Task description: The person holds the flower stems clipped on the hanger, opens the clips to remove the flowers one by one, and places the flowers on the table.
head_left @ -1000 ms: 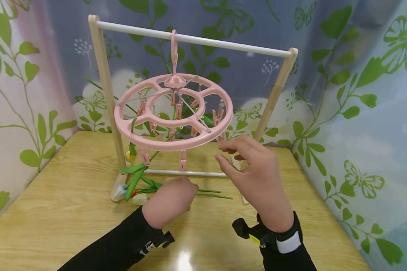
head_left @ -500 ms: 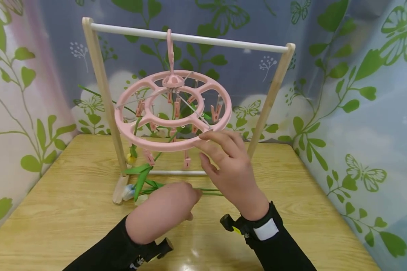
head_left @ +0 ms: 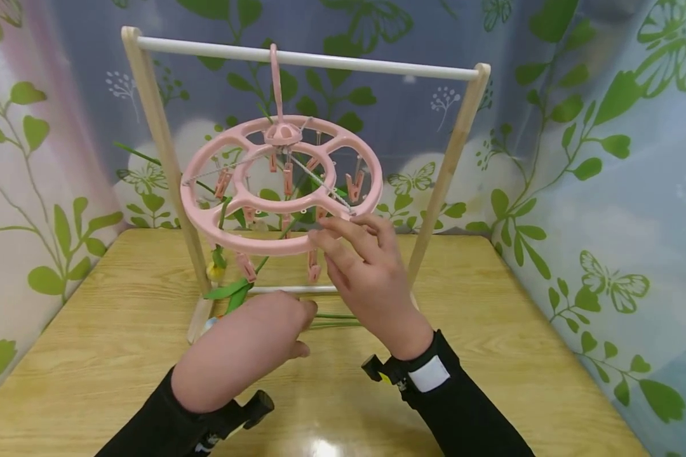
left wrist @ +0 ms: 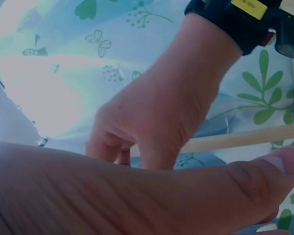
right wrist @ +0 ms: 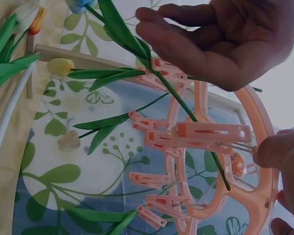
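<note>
A pink round clip hanger (head_left: 246, 243) with dangling clothespins hangs from the white rod (head_left: 371, 63) of a wooden stand. My right hand (head_left: 371, 279) has its fingers bent over the ring's front right rim, gripping it; in the right wrist view a digit (right wrist: 274, 152) of that hand presses the ring's edge. My left hand (head_left: 246, 343) is lower, in front of the hanger. In the right wrist view the left hand (right wrist: 210, 44) shows loosely bent fingers and nothing held, beside a tulip stem (right wrist: 174, 95). In the head view its fingertips are mostly hidden.
Artificial tulips hang head down among the clothespins, one with a yellow bloom (head_left: 215, 271). More green stems (head_left: 337, 320) lie on the wooden table (head_left: 469, 355) under the ring. The stand's uprights (head_left: 446, 178) flank the hanger. A leaf-printed curtain (head_left: 594, 190) surrounds the table.
My right hand has moved left from the clothespin at the ring's right side onto its front right rim. The ring has turned slightly. My left hand has shifted a little left.
</note>
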The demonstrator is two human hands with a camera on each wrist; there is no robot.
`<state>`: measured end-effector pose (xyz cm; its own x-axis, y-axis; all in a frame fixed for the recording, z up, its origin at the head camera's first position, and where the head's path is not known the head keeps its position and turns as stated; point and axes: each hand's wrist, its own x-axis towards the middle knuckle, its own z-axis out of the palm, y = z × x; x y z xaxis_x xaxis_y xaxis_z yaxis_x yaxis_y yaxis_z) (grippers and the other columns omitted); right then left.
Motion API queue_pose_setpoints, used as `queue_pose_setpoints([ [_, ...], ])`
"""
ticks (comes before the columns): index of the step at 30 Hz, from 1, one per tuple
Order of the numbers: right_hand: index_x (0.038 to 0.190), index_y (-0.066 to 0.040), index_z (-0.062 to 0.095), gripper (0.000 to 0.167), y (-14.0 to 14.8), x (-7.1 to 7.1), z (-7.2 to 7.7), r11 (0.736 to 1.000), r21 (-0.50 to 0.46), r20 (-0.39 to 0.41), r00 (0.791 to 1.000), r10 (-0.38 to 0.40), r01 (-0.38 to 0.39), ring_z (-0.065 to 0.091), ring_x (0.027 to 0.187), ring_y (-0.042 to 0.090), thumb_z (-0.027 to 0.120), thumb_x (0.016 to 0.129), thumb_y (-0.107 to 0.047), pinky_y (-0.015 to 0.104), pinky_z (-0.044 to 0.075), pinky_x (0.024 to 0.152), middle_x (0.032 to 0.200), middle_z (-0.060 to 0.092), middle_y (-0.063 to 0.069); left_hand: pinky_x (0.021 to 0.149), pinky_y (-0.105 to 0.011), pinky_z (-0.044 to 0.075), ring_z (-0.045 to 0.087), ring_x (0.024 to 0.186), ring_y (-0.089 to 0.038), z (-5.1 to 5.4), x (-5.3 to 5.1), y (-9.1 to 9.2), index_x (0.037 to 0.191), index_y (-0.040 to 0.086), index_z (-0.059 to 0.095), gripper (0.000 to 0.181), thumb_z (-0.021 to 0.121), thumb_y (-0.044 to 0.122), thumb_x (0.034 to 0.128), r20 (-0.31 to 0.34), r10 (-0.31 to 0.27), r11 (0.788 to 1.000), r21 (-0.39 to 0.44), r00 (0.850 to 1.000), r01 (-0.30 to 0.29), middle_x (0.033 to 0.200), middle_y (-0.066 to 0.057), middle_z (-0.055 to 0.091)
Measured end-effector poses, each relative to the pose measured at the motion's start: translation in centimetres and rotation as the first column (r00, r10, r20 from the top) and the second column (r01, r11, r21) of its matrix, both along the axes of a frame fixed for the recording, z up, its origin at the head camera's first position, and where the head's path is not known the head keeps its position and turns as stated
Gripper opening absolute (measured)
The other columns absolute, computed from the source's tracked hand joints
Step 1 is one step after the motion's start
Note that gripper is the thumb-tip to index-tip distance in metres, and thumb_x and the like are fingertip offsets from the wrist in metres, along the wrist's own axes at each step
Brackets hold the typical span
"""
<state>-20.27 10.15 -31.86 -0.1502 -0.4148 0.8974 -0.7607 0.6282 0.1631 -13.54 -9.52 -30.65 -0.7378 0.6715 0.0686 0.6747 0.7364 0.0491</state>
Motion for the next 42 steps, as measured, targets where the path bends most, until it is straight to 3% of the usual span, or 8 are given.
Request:
queue_pose_setpoints([
  [5,0.123,-0.015,0.072,0.027,-0.3,-0.5,-0.4,1.000,0.009,0.012,1.000,-0.015,0.015,0.054,0.114,0.033,0.069,0.097,-0.009,0.043,0.045,0.101,0.123,0.070,0.006,0.058,-0.025,0.039,0.046,0.058,-0.006,0.2,0.1,-0.2,0.084,0.021,0.056,0.026,0.080,0.031,0.0885,0.082,0.005,1.000,0.025,0.997,-0.007,0.064,0.009,0.047],
  [12,0.121,-0.017,0.072,0.025,-0.4,-0.8,-0.8,0.998,0.013,0.011,0.998,-0.068,0.068,0.053,0.109,0.034,0.071,0.096,-0.013,0.045,0.045,0.098,0.117,0.067,0.008,0.057,-0.026,0.042,0.050,0.058,-0.006,1.0,-0.6,-0.8,0.085,0.020,0.061,0.024,0.080,0.035,0.0881,0.172,0.146,0.988,0.027,0.974,-0.153,0.067,0.009,0.055],
  [17,0.121,-0.021,0.073,0.025,-0.3,-1.0,-0.8,0.991,0.041,0.029,0.992,-0.127,0.125,0.053,0.109,0.033,0.072,0.097,-0.016,0.046,0.043,0.100,0.115,0.063,0.011,0.055,-0.028,0.043,0.051,0.057,-0.007,2.1,-0.6,-2.2,0.092,0.017,0.065,0.023,0.080,0.035,0.0890,0.064,0.205,0.976,0.057,0.977,-0.208,0.071,0.008,0.059],
  [21,0.119,-0.020,0.073,0.022,-0.2,-1.2,-0.8,0.990,0.033,0.028,0.990,-0.139,0.138,0.055,0.107,0.032,0.071,0.097,-0.016,0.047,0.043,0.099,0.115,0.062,0.013,0.058,-0.030,0.045,0.054,0.062,-0.008,2.8,0.0,-3.5,0.093,0.018,0.067,0.017,0.080,0.027,0.0893,-0.106,0.178,0.963,0.224,0.978,-0.151,0.073,0.008,0.062],
  [26,0.118,-0.018,0.070,0.021,0.1,-1.5,-0.8,0.993,-0.009,0.056,0.991,-0.121,0.122,0.053,0.106,0.033,0.068,0.098,-0.014,0.047,0.042,0.095,0.119,0.060,0.014,0.060,-0.034,0.047,0.058,0.069,-0.014,3.8,0.8,-4.4,0.095,0.017,0.072,0.012,0.082,0.016,0.0879,-0.300,0.255,0.898,0.426,0.919,-0.110,0.081,0.003,0.066],
  [30,0.118,-0.017,0.067,0.022,0.4,-1.6,-0.8,0.991,-0.031,0.066,0.989,-0.131,0.133,0.054,0.108,0.034,0.067,0.097,-0.009,0.048,0.043,0.096,0.121,0.060,0.015,0.061,-0.035,0.048,0.059,0.075,-0.020,4.3,1.1,-4.5,0.099,0.014,0.075,0.021,0.086,0.009,0.0818,-0.387,0.332,0.874,0.469,0.860,-0.127,0.086,-0.002,0.066],
  [36,0.119,-0.015,0.063,0.028,0.8,-1.6,-0.9,0.989,-0.042,0.087,0.986,-0.141,0.145,0.054,0.111,0.037,0.066,0.094,-0.003,0.050,0.043,0.098,0.123,0.060,0.017,0.074,-0.041,0.052,0.060,0.092,-0.030,4.1,0.3,-4.6,0.109,0.016,0.075,0.040,0.091,0.006,0.0739,-0.426,0.350,0.889,0.433,0.834,-0.152,0.105,-0.005,0.068],
  [42,0.120,-0.012,0.062,0.029,1.0,-1.6,-0.8,0.988,-0.054,0.087,0.986,-0.141,0.146,0.054,0.111,0.037,0.068,0.094,-0.002,0.052,0.042,0.097,0.123,0.059,0.018,0.081,-0.044,0.052,0.056,0.092,-0.033,3.9,-0.7,-4.6,0.104,0.014,0.075,0.032,0.089,0.003,0.0772,-0.465,0.348,0.886,0.447,0.814,-0.124,0.106,-0.007,0.071],
])
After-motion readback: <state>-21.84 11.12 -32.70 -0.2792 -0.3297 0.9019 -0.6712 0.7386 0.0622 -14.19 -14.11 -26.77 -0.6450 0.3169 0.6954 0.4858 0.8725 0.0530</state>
